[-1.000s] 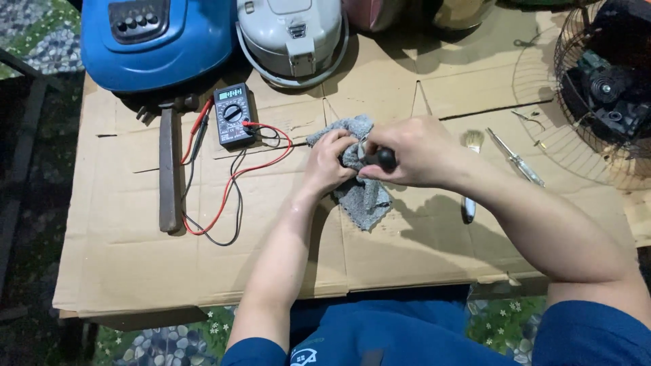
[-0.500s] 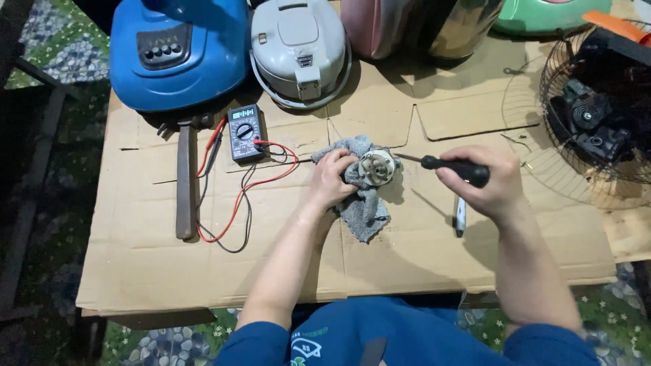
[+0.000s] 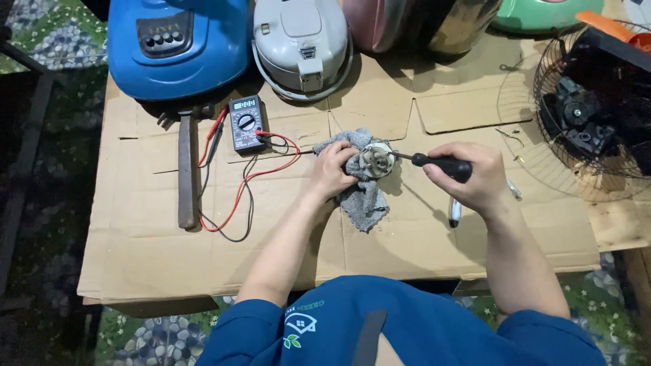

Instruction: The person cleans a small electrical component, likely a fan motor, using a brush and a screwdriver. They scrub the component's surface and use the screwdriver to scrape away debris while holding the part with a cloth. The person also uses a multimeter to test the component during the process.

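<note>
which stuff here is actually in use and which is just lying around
In use:
left hand
grey cloth
small round motor part
right hand
screwdriver

Lying about:
multimeter
hammer
fan guard
blue appliance
grey cooker

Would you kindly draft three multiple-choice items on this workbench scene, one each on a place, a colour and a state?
1. Where does the multimeter lie?
A. In front of the blue appliance
B. Inside the fan cage
C. On the grey cloth

2. What colour is the cloth under the small motor?
A. Red
B. Grey
C. Green

3. What is the right hand doing?
A. Resting empty
B. Gripping the hammer
C. Holding a black-handled screwdriver to the motor

Answers: 1 A, it sits on the cardboard just before that appliance. 2 B, the fabric is grey. 3 C, the shaft reaches the motor, which the left hand steadies.
</note>
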